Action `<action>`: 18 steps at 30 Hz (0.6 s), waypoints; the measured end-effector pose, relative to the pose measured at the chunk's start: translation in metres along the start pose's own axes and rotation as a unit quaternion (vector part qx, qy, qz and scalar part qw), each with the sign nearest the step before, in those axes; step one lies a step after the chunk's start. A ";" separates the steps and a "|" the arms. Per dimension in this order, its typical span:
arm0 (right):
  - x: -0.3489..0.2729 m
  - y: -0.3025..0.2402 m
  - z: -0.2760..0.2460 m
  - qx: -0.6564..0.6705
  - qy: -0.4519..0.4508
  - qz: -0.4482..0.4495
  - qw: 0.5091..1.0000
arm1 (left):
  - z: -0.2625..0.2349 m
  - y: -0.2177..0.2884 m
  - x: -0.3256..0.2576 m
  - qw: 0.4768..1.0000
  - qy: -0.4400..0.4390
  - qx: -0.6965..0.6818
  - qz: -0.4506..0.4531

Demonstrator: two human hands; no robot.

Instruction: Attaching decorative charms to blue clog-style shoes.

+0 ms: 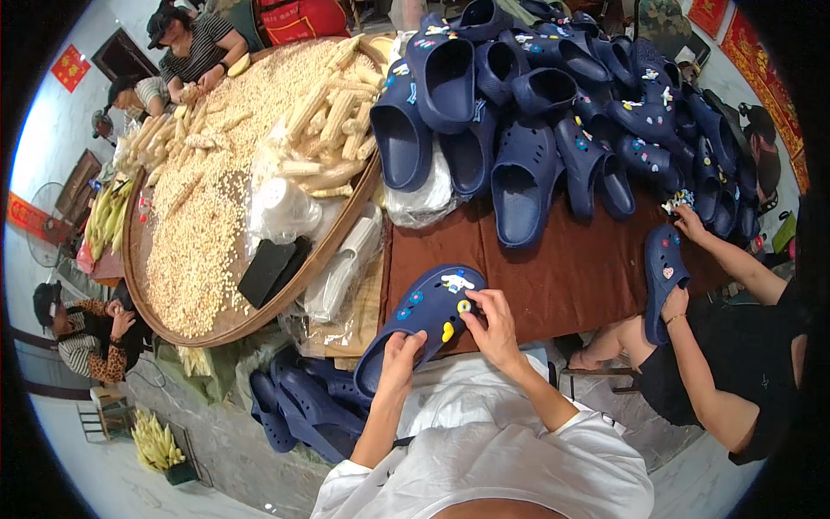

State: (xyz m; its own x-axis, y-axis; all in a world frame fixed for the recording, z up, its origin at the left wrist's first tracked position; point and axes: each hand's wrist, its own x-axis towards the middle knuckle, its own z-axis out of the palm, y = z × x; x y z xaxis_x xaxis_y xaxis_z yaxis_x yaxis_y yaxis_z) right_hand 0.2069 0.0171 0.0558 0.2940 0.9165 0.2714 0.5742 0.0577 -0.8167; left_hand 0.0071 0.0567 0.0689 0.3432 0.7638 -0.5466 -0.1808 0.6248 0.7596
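Note:
I hold a navy foam clog point(421, 313) at the near edge of a brown-covered table point(553, 268). My left hand point(399, 362) grips its heel end from below. My right hand point(494, 326) rests on its upper, fingertips by a yellow charm near the toe; white, blue and yellow charms sit on the upper. A big heap of navy clogs point(536, 112) covers the far side of the table.
A person at right point(735, 363) holds another navy clog point(662, 278) and reaches to the heap. A wide round basket point(251, 318) of corn kernels and cobs lies at left, with people around it. More clogs point(303, 406) lie on the floor below.

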 end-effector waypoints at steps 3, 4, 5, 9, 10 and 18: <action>-0.012 -0.002 -0.001 0.045 0.007 0.033 0.998 | 0.005 0.005 -0.002 0.997 0.019 -0.074 0.030; -0.017 -0.005 -0.002 0.061 0.005 0.039 0.997 | 0.005 0.007 -0.002 0.991 0.019 -0.126 0.038; -0.023 -0.008 -0.002 0.076 0.003 0.045 0.996 | 0.007 0.010 -0.001 0.991 0.016 -0.125 0.041; -0.044 -0.022 0.000 0.110 -0.078 0.036 0.990 | 0.014 0.013 0.009 0.952 0.011 -0.297 0.067; -0.048 -0.025 0.003 0.129 -0.097 0.035 0.986 | 0.025 0.018 0.008 0.943 -0.024 -0.322 0.079; -0.054 -0.031 0.013 0.201 -0.057 0.110 0.972 | 0.096 0.058 0.013 0.929 -0.061 -0.348 0.107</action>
State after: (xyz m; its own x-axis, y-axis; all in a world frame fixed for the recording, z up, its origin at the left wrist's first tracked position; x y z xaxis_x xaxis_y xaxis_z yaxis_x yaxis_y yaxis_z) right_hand 0.1634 -0.0289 0.0594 0.2759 0.9608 0.0278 0.1544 -0.0158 -0.9879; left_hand 0.0892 0.0871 0.1397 0.3244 0.8854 -0.3329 -0.7947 0.4460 0.4117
